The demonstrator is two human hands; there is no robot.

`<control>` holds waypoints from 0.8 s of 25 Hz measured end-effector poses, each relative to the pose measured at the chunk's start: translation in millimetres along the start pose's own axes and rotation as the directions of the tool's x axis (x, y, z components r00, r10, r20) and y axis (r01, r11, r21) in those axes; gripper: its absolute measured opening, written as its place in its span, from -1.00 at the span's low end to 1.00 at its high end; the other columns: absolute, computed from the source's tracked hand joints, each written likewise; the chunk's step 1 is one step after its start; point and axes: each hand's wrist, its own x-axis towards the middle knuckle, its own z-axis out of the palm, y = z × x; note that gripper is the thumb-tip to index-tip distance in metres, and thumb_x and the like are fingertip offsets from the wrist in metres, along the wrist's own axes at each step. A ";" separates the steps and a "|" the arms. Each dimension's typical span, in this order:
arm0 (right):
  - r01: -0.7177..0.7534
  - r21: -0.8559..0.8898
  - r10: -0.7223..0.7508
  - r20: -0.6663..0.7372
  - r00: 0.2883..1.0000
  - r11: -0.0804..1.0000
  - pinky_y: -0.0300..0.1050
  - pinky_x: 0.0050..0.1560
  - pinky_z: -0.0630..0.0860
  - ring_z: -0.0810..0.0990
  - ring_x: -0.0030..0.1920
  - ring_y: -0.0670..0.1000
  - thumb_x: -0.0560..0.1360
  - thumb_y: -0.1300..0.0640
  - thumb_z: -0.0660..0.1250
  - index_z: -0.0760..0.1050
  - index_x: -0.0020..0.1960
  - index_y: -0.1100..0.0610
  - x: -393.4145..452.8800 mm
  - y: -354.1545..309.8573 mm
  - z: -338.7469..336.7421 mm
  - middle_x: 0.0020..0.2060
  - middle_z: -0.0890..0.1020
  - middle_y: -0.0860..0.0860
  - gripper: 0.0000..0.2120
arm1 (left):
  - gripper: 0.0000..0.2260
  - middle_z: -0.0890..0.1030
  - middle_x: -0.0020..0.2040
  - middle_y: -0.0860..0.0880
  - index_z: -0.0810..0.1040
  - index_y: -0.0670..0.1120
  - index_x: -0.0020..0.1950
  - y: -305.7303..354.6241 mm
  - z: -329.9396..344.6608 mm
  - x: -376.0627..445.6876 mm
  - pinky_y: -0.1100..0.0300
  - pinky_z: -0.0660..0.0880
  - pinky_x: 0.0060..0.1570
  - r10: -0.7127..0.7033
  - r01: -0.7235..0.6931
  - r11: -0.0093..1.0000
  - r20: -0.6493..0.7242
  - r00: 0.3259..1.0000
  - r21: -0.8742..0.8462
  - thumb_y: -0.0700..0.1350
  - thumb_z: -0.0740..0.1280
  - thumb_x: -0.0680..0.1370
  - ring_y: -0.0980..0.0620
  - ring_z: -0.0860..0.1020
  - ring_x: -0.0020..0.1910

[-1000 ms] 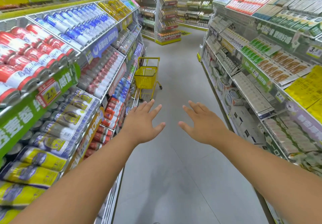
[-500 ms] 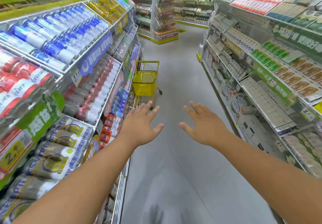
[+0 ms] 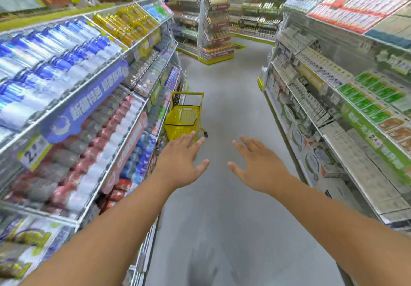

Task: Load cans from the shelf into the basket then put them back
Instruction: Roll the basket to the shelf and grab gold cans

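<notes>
Head view:
- Left hand (image 3: pixel 180 163) stretched forward, palm down, fingers spread, holding nothing.
- Right hand (image 3: pixel 259 165) likewise splayed and empty, just beside the left.
- Basket (image 3: pixel 182 119) stood on the floor (image 3: pixel 229 112) at 12 o'clock, beyond the left fingertips, against the shelf (image 3: pixel 93 99).
- Cans (image 3: pixel 55 56) lined the shelf at 9–10 o'clock, blurred.

A yellow-green shelf price tag (image 3: pixel 33 152) is showing a blurred "2"; the purple Chinese-character banner (image 3: pixel 89 105) is blurring beyond reading.
</notes>
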 end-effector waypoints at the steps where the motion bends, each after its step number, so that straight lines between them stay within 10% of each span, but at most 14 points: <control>1: -0.002 0.001 0.002 0.002 1.000 1.000 0.05 0.56 0.10 -0.04 0.61 0.08 0.61 -0.35 -0.03 -0.04 0.64 -0.03 18.3 11.6 -3.0 0.63 -0.01 0.00 -0.29 | -0.29 0.09 0.64 -0.02 0.12 0.12 0.62 1.9 0.1 20.8 -0.10 0.18 0.51 -0.008 0.008 1.000 -0.002 1.000 -0.003 0.40 -0.03 0.52 -0.09 0.12 0.59; 20: 0.007 0.028 -0.006 -0.024 1.000 1.000 0.02 0.53 0.15 0.00 0.60 0.06 0.61 -0.34 0.02 -0.01 0.64 -0.03 405.9 68.0 8.9 0.63 0.02 -0.02 -0.29 | -0.23 0.15 0.63 -0.06 0.21 0.09 0.60 -147.5 95.7 371.4 -0.12 0.22 0.48 0.002 -0.002 1.000 0.040 0.999 -0.011 0.41 -0.11 0.47 -0.11 0.18 0.57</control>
